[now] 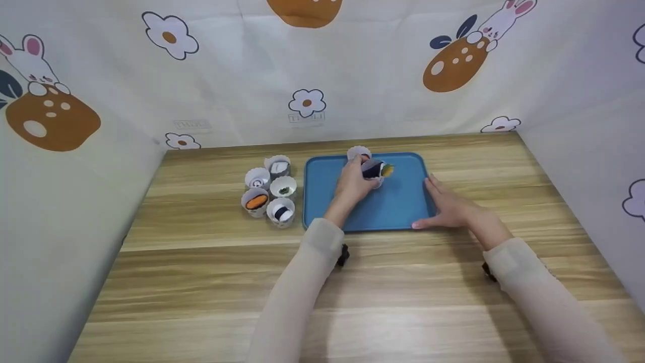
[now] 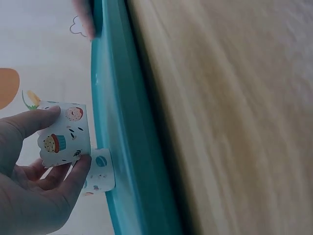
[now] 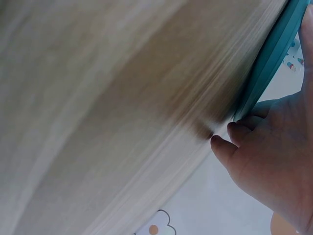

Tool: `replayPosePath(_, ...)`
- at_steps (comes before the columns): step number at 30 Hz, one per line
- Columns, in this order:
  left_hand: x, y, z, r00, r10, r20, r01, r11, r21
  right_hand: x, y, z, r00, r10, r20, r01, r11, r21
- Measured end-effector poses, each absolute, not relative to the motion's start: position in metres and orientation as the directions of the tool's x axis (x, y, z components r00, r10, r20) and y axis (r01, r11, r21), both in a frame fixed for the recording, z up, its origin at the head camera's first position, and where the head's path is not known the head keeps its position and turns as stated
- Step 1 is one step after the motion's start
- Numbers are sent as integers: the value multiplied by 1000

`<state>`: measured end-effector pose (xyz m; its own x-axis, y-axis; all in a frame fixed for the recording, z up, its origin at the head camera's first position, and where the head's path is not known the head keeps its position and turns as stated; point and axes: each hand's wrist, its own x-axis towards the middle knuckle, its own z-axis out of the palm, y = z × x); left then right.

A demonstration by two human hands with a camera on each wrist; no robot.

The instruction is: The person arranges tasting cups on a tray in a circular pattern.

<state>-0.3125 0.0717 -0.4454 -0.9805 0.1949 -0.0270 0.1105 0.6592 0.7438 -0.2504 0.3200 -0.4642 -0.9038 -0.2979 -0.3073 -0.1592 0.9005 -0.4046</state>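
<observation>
My left hand [image 1: 352, 184] grips a white paper baking cup [image 2: 66, 134] printed with cupcakes, over the blue tray [image 1: 398, 209]. The cup is tipped sideways; a dark piece [image 1: 372, 169] with a yellow and green end shows at its mouth. Just behind it, another paper cup [image 1: 359, 151] stands at the tray's far side, its contents mostly hidden by the hand. At the tray's right edge my right hand [image 1: 451, 205] rests with fingers and thumb spread, touching the rim; in the right wrist view its palm [image 3: 279, 166] shows beside the tray.
Left of the tray, several paper cups stand close together on the wooden table [image 1: 201, 282]. One cup [image 1: 255, 201] holds an orange-topped piece, another [image 1: 281, 212] a white piece with a dark band. A patterned curtain [image 1: 242, 85] hangs behind the table.
</observation>
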Motion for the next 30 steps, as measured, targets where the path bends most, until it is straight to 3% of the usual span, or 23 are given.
replayPosePath(30, -311, 74, -456, -985, 146, -89, 34, 676, 736, -249, 320, -464, -907, -296, -298, -157, 897, -414)
